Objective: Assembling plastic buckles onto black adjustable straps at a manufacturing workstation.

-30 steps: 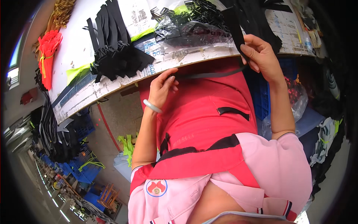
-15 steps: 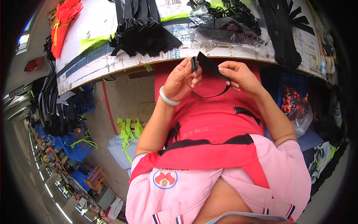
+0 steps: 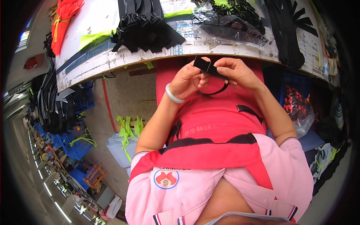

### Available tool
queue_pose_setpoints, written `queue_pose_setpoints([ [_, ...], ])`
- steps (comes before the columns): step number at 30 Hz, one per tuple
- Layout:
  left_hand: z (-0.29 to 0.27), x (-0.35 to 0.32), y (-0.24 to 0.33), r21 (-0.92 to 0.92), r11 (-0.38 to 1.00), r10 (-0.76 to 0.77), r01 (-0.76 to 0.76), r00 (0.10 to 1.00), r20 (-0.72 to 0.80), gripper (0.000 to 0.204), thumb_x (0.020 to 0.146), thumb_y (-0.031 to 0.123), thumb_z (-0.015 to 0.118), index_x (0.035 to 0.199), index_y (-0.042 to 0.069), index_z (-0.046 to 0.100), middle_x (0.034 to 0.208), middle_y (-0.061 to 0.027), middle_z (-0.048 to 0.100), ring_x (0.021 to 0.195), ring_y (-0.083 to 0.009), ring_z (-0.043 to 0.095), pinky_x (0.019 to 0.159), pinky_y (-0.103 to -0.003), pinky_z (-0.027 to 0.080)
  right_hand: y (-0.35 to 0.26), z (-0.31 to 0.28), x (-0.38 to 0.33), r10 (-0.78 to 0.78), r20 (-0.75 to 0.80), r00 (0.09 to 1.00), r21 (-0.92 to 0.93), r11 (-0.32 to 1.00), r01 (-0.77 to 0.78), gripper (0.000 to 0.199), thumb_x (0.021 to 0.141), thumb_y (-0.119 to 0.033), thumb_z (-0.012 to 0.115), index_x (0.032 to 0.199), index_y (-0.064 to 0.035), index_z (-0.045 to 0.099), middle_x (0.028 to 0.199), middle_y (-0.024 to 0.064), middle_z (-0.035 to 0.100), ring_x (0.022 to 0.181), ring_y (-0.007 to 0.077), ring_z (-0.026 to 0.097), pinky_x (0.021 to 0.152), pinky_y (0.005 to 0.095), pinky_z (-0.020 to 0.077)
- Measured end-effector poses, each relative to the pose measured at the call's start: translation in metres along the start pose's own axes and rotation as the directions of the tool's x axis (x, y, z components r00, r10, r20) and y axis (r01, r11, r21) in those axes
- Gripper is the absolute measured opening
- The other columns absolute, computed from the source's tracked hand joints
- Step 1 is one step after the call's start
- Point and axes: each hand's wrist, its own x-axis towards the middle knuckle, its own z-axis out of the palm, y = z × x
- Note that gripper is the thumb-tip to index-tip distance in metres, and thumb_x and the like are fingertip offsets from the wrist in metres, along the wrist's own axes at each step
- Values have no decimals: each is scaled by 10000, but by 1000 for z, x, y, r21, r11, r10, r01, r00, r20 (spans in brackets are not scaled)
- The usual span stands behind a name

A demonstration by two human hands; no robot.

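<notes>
Above my lap, just off the table's near edge, my left hand (image 3: 184, 80) pinches a black plastic buckle (image 3: 203, 64) between thumb and fingers. A flat black webbing strap (image 3: 216, 90) runs from there and hangs in a loop below. My right hand (image 3: 239, 74) is closed on the strap close beside the buckle, with thumb and forefinger pressed together. A flat piece of webbing lies against the buckle; whether it passes through the slot I cannot tell.
Ahead stands a worn white table (image 3: 101, 73). On it lie black straps with buckles (image 3: 150, 35), a clear plastic bag (image 3: 232, 30) of black parts, more black webbing (image 3: 287, 41) and an orange-red bundle (image 3: 65, 24). Blue crates (image 3: 77, 144) stand at left; a bag of red pieces (image 3: 296, 107) sits right.
My right hand has moved left, bringing the strap up to the buckle. The buckle has turned in my left hand, and the hanging loop has become smaller.
</notes>
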Motion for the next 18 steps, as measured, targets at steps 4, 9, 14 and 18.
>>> queue_pose_setpoints([
  [4, -8, 2, -5, 245, 969, 32, 39, 960, -279, 287, 912, 166, 617, 1160, 41, 545, 841, -20, 613, 705, -109, 601, 592, -222, 493, -4, 14, 7, -132, -7, 991, 30, 991, 133, 224, 894, -210, 655, 1063, -63, 652, 749, -21, 637, 514, 1, 468, 439, 148, 337],
  [9, -5, -2, -9, -68, 997, -52, 29, 925, -377, 223, 921, 169, 607, 1106, 44, 595, 890, -15, 649, 760, -117, 616, 655, -242, 512, 7, 15, 17, -264, -53, 963, -178, 952, 251, 161, 870, -144, 673, 1006, -61, 693, 837, -45, 573, 613, 26, 472, 528, 164, 375],
  [14, 2, -3, -12, -239, 966, -8, -96, 916, -400, 230, 949, 183, 568, 1090, 2, 561, 1005, -90, 614, 913, -167, 615, 787, -288, 548, 10, 17, 21, -544, -31, 838, -374, 784, 495, 132, 832, -28, 677, 962, -36, 702, 992, -3, 496, 877, 71, 512, 755, 194, 429],
  [18, 10, -4, -19, -234, 962, 29, -143, 902, -432, 203, 927, 171, 598, 1078, 36, 608, 1036, -77, 633, 914, -174, 615, 797, -310, 544, 1, 18, 17, -586, 19, 810, -470, 710, 524, 113, 835, -7, 661, 937, -29, 704, 1045, 11, 498, 891, 107, 536, 828, 226, 443],
])
